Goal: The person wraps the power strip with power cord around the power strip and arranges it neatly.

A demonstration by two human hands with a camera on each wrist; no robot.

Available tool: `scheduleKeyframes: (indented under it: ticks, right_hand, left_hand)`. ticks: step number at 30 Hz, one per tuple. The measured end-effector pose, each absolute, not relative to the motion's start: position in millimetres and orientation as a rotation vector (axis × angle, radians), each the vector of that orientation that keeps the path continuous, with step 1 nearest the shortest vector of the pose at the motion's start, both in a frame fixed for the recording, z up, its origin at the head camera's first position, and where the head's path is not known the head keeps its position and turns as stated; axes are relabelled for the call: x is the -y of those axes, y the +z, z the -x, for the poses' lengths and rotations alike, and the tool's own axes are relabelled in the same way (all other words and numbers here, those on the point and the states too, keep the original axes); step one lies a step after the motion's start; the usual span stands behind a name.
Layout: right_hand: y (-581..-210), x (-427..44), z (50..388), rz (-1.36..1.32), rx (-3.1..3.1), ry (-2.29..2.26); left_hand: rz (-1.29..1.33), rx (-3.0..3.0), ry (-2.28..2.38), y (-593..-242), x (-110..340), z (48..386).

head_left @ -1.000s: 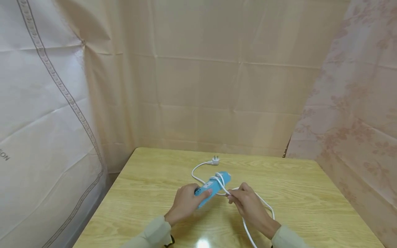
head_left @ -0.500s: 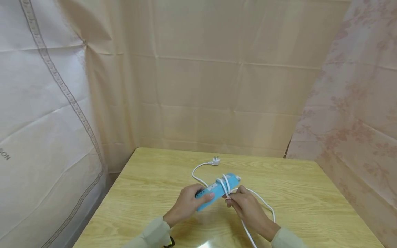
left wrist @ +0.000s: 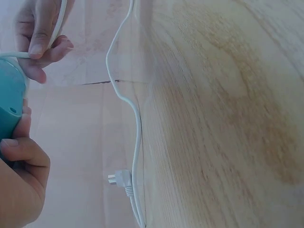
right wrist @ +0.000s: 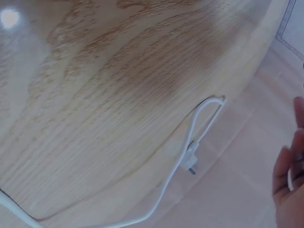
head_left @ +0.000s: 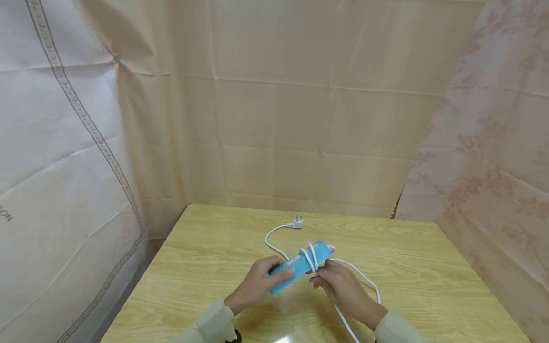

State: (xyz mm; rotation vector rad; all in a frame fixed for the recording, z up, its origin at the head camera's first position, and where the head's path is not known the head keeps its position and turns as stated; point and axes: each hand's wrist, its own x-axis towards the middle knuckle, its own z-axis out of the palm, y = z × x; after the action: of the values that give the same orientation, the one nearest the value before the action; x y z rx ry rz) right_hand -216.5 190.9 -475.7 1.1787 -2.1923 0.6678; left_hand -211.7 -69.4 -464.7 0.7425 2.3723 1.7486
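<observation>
Blue power strip (head_left: pixel 301 267) tilted above the tabletop (head_left: pixel 201 257)

I see the left hand (head_left: pixel 259 280) curled around the strip's near end; the plug (head_left: pixel 298 223) lies farther back — then the right hand (head_left: pixel 344 289) pinches the white cord (left wrist: pixel 138 130), looped around the strip.

The left forearm (head_left: pixel 213 321), in a pale sleeve, reaches in from the near left; the right forearm (head_left: pixel 396 327), sleeved alike, from the near right. The left hand (head_left: pixel 256 282) is curled in a grip, its thumb (head_left: pixel 284 275) laid out toward the right. The right hand (head_left: pixel 345 287) angles far and left, fingers bent and pinching. The hands are near each other.
</observation>
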Motion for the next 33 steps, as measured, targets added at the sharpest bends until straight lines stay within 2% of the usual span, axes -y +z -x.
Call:
scheduleKeyframes:
  ticks: [9, 33]
  right_hand:
    - [-475.7, -192.2, 217.8, -1.284, 2.208, 0.928]
    - [-479.3, -199.8, 217.4, -1.299, 2.242, 0.905]
  left_hand:
    - [-0.691, -2.212, 1.841, -464.6, 71.8, 214.4]
    - [-0.541, -2.09, 2.03, -457.5, 79.2, 221.2]
